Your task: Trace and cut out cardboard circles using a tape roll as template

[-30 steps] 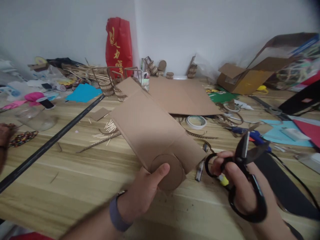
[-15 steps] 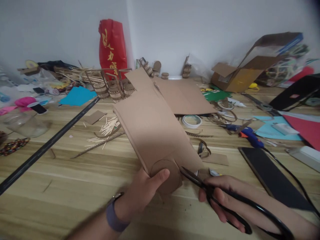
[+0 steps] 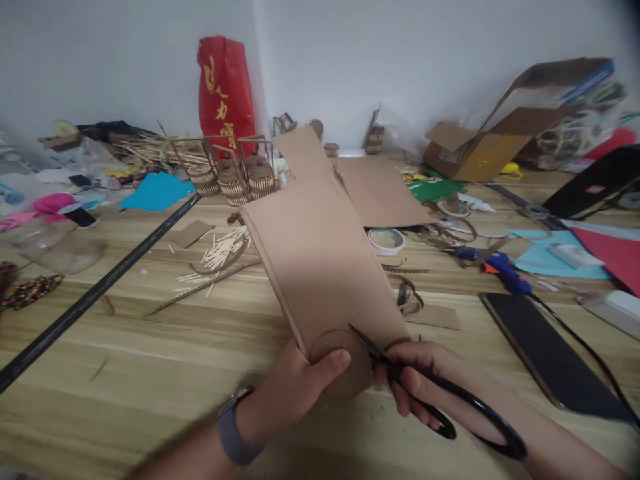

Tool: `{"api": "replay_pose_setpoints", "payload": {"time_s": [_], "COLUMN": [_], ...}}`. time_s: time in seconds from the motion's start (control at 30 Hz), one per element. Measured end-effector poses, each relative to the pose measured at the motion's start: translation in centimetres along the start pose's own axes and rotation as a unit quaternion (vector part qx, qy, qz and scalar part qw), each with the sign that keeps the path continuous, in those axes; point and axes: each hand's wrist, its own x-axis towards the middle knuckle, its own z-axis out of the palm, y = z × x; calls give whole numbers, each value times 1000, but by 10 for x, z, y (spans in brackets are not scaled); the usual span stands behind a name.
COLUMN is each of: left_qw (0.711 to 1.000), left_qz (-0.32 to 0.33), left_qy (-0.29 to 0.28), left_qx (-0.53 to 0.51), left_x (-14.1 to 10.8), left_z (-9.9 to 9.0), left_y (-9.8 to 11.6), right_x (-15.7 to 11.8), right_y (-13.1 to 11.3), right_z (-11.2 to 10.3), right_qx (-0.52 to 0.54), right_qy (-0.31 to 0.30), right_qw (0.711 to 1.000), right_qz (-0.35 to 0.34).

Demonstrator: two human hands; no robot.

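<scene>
A large brown cardboard sheet (image 3: 325, 253) is held up over the wooden table, its near edge toward me. Near that edge a circle (image 3: 345, 367) is outlined on it, partly cut round. My left hand (image 3: 300, 387) grips the near left corner, thumb on top across the circle, the other fingers hidden beneath. In my right hand (image 3: 413, 380) are black scissors (image 3: 450, 393), their blades at the circle's upper right side over the cardboard. The lower blade is out of sight.
Thin sticks (image 3: 223, 250), a tape roll (image 3: 386, 241) and another cardboard sheet (image 3: 383, 193) lie beyond. Small baskets (image 3: 233, 187) stand by a red bag (image 3: 226, 93). On the right are a blue glue gun (image 3: 507, 270), its cord, and a dark flat slab (image 3: 550, 353).
The cardboard has shifted slightly right and turned a little. The scissors have moved left, farther over the sheet along the circle, and their handles are closer together.
</scene>
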Motion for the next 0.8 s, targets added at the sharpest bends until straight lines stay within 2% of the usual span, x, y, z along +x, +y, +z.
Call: {"api": "replay_pose_setpoints", "payload": {"time_s": [0.27, 0.43, 0.6, 0.8], "left_qw": [1000, 999, 999, 998], "left_qz": [5, 14, 36, 30], "left_qy": [-9, -8, -6, 0], "left_qx": [11, 28, 37, 54], "left_x": [-3, -3, -2, -3], "left_z": [0, -1, -2, -4], "left_y": [1, 7, 11, 6], "right_x": [1, 2, 7, 13], "right_y": [10, 10, 16, 29], "right_z": [-2, -4, -7, -5], "right_qx": [22, -28, -28, -23], "right_qy": [-21, -28, -33, -24], "right_qw": [999, 998, 997, 997], "right_qz": [-39, -50, -69, -74]}}
